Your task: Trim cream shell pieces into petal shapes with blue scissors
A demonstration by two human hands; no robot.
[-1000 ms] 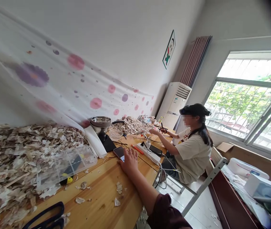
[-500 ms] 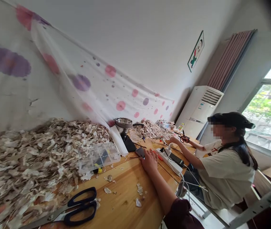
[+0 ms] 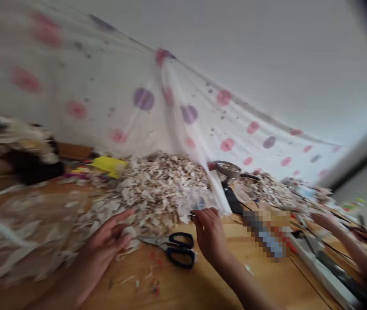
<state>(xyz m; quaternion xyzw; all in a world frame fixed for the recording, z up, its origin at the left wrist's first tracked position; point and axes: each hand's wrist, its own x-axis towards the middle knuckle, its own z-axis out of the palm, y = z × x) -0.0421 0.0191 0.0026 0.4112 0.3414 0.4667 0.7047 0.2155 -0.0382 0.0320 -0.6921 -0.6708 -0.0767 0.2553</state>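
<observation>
Both hands moved forward: open left hand on pale flake heap, right hand prob. pinching, 1 pr black-handled scissors between, on wood table.

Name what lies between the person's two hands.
In the head view, black-handled scissors lie on the wooden table between the left hand and the right hand.

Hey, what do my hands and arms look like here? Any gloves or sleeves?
Your left hand and right hand are bare, without gloves. Your forearms are bare too, and no sleeve shows in view. The picture is blurred, so rings or small markings can't be made out.
</observation>
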